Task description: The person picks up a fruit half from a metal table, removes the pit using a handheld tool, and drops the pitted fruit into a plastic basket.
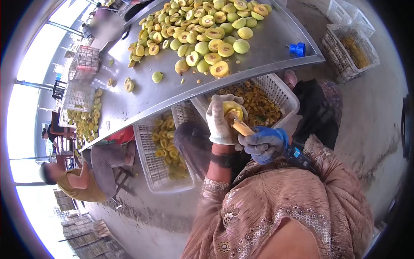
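Note:
My left hand (221,121), in a white glove, is closed around a halved yellow stone fruit (235,108), its cut face turned toward my right hand. My right hand (266,144), in a blue and grey glove, grips a short tool with a tan handle (243,127). The tool's far end is at the cut face of the fruit; its tip is hidden. Both hands are over a white crate (290,100) of brownish-yellow fruit pieces. To its left, another white crate (148,172) holds yellow-green fruit halves (166,149).
A metal table (172,88) carries a large heap of halved fruit (194,32) and a blue cap-like object (297,49). More crates stand at right (345,64) and at the table's left end (79,93). A seated person (82,183) works at left.

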### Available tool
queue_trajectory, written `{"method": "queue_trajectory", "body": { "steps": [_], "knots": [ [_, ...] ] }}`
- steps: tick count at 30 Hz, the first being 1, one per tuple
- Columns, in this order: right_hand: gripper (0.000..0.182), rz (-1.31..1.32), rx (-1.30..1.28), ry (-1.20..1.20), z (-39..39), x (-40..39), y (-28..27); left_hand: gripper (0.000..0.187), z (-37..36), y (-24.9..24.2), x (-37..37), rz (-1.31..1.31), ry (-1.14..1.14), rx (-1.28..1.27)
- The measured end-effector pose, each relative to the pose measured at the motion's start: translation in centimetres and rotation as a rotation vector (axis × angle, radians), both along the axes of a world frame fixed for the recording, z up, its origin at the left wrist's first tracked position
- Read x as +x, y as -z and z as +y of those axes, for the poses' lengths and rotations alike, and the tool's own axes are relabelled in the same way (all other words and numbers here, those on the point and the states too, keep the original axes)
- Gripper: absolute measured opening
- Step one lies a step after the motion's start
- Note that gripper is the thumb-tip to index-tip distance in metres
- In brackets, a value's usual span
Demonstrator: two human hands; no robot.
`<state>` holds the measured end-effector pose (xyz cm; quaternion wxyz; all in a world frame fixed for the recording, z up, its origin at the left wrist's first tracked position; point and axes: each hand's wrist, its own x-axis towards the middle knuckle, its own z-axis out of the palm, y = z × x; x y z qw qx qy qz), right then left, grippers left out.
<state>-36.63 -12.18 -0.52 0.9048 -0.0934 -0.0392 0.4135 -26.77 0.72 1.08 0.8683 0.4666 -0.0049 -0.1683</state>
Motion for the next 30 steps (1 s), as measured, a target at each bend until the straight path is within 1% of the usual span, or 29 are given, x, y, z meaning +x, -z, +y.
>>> {"method": "queue_trajectory", "body": {
  "steps": [2, 3, 4, 5, 6, 7, 8, 9, 10, 12, 13, 14, 16, 17, 18, 20, 22, 23, 26, 27, 29, 30],
  "knots": [
    [0.018, -0.016, 0.077, 0.135, 0.0, -0.1, 0.5, 0.043, 1.0, -0.8, 1.2, 0.055, -0.214, 0.195],
    [0.02, 0.038, -0.096, 0.239, -0.7, 0.2, 1.8, 0.042, 2.7, -0.8, 2.1, 0.049, -0.298, 0.222],
    [0.021, 0.017, -0.468, 0.134, -1.4, 0.6, 3.5, 0.038, 4.9, -1.4, 2.7, 0.064, -0.388, 0.326],
    [0.022, -0.004, -0.844, 0.033, -2.4, 1.5, 5.2, 0.033, 7.0, -1.7, 3.5, -0.029, -0.497, 0.401],
    [0.023, -0.021, -1.222, -0.066, -3.3, 2.0, 6.3, 0.028, 10.4, -1.1, 4.9, -0.078, -0.493, 0.554],
    [0.024, 0.057, -1.215, 0.002, -3.8, 1.8, 6.8, 0.033, 14.3, 0.0, 6.6, -0.12, -0.414, 0.859],
    [0.024, 0.13, -1.206, 0.061, -3.9, 1.2, 7.2, 0.045, 18.4, 1.2, 8.7, -0.191, -0.31, 1.496],
    [0.025, 0.198, -1.197, 0.111, -3.7, 1.0, 7.5, 0.053, 16.9, -0.7, 7.9, -0.3, -0.437, 1.869],
    [0.026, 0.207, -1.118, 0.137, -3.5, 1.2, 7.6, 0.062, 15.0, -3.0, 6.6, -0.404, -0.571, 2.242],
    [0.028, 0.234, -0.948, 0.193, -3.0, 1.5, 8.1, 0.069, 12.4, -5.4, 7.7, -0.337, -0.373, 2.048],
    [0.029, 0.172, -1.028, 0.126, -2.7, 1.8, 8.3, 0.065, 11.1, -5.3, 8.8, -0.478, -0.328, 1.897],
    [0.029, 0.167, -1.034, 0.117, -2.7, 1.8, 8.3, 0.062, 9.1, -5.2, 9.5, -0.54, -0.266, 1.78],
    [0.029, 0.164, -1.052, 0.104, -2.8, 1.6, 8.1, 0.056, 5.1, -4.1, 12.0, -0.714, -0.111, 1.631],
    [0.028, 0.211, -0.993, 0.112, -3.3, 1.4, 7.9, 0.051, 3.0, -3.5, 12.9, -0.692, -0.012, 1.668],
    [0.027, 0.226, -0.984, 0.132, -3.9, 1.3, 7.8, 0.05, 1.3, -2.7, 13.8, -0.73, 0.067, 1.713],
    [0.027, 0.265, -0.963, 0.171, -4.9, 1.0, 7.9, 0.053, -2.4, -2.5, 14.6, -0.707, 0.224, 1.791],
    [0.025, 0.225, -0.995, 0.219, -5.2, 0.8, 7.6, 0.058, -5.4, -2.5, 15.1, -0.61, 0.44, 1.896],
    [0.025, 0.204, -1.007, 0.24, -5.2, 0.7, 7.5, 0.057, -6.2, -1.6, 15.2, -0.594, 0.407, 1.847],
    [0.023, 0.177, -1.059, 0.243, -4.9, 1.0, 6.9, 0.053, -6.6, 1.8, 15.9, -0.588, 0.306, 1.483],
    [0.023, 0.157, -1.118, 0.243, -4.9, 1.0, 5.9, 0.047, -6.7, 1.9, 15.8, -0.54, 0.323, 1.351],
    [0.023, 0.107, -1.244, 0.244, -5.6, 1.4, 2.6, 0.043, -6.1, -0.3, 14.4, -0.277, 0.168, 0.938],
    [0.024, 0.083, -1.192, 0.31, -5.9, 1.6, 1.4, 0.04, -5.7, -1.2, 13.8, -0.149, 0.099, 0.73]
  ]
}}
